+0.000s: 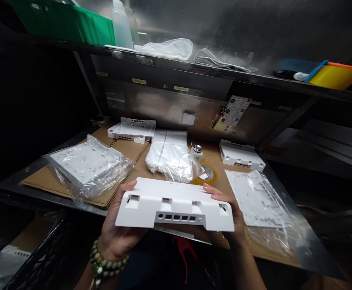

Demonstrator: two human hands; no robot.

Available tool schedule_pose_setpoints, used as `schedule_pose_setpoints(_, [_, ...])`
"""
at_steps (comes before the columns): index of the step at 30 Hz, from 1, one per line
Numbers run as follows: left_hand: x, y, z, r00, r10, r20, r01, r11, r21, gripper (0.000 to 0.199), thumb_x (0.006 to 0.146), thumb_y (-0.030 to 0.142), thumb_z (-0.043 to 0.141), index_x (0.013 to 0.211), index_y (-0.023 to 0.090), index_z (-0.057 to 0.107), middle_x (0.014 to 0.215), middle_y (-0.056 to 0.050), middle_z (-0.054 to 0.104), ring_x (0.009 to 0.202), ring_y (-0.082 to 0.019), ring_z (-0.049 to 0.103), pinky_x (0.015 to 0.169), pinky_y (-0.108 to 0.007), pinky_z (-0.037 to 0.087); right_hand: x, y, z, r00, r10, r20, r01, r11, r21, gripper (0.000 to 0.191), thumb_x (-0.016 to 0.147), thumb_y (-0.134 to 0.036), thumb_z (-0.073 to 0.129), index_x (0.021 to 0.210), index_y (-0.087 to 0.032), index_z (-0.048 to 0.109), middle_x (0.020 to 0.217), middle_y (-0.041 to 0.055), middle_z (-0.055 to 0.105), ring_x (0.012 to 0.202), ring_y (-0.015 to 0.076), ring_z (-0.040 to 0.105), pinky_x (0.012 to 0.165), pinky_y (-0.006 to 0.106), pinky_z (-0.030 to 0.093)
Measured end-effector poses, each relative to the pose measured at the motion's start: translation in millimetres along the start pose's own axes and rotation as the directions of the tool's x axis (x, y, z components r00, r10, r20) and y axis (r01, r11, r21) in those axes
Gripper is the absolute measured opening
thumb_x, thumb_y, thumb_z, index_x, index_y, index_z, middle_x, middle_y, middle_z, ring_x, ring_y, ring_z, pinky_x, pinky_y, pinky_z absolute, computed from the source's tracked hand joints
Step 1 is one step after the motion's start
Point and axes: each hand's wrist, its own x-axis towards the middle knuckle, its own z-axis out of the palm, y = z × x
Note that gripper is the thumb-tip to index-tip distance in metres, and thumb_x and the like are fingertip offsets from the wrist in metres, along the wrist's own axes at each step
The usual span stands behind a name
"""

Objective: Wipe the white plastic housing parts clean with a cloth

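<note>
Housing point(176, 191) pinched between left hand point(117, 231) and right hand point(237, 219), unbagged so far, unlike that plastic-wrapped panel point(85, 161) at 10 o'clock.

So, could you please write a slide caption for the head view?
Left hand and right hand hold a white housing; a tape roll lies behind it.

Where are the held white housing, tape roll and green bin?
Held white housing point(180, 206), head view: front face, middle.
Tape roll point(213, 174), head view: ring's right side.
Green bin point(70, 25), head view: front wall.
</note>
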Motion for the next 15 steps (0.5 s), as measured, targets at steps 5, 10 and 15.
schedule_pose_setpoints(5, [8.4, 4.3, -19.5, 0.986, 0.001, 0.168, -0.02, 0.993, 0.115, 0.034, 0.09, 0.03, 0.054, 0.108, 0.011, 0.075, 0.083, -0.01, 0.081, 0.091, -0.032, 0.079, 0.089, -0.044, 0.064, 1.3, 1.7, -0.5, 0.999, 0.036, -0.039, -0.039, 0.997, -0.073, 0.026, 0.088, -0.034, 0.077, 0.114, -0.032, 0.075, 0.145, 0.0075, 0.063, 0.14, 0.032, 0.054, 0.116, 0.051, 0.044])
schedule_pose_setpoints(10, [25.2, 11.1, -43.2, 0.905, 0.084, 0.417, -0.173, 0.968, 0.181, 0.043, 0.082, 0.04, 0.071, 0.119, 0.018, 0.074, 0.112, -0.009, 0.08, 0.128, -0.037, 0.063, 0.115, -0.055, 0.044, -7.7, 1.7, -1.5, 0.922, 0.349, -0.169, -0.342, 0.937, 0.071, 0.042, 0.097, -0.05, 0.064, 0.134, -0.03, 0.069, 0.138, 0.0093, 0.068, 0.132, 0.029, 0.062, 0.108, 0.044, 0.054])
schedule_pose_setpoints(15, [33.1, 12.9, -54.0, 0.894, 0.134, 0.427, -0.214, 0.966, 0.146, 0.07, 0.088, 0.069, 0.061, 0.142, 0.025, 0.058, 0.142, -0.009, 0.066, 0.146, -0.036, 0.043, 0.12, -0.056, 0.035, -29.3, -4.5, 0.5, 0.901, 0.432, -0.022, -0.415, 0.877, 0.242, 0.039, 0.102, -0.049, 0.055, 0.129, -0.027, 0.073, 0.122, 0.0116, 0.076, 0.117, 0.0315, 0.07, 0.097, 0.047, 0.06])
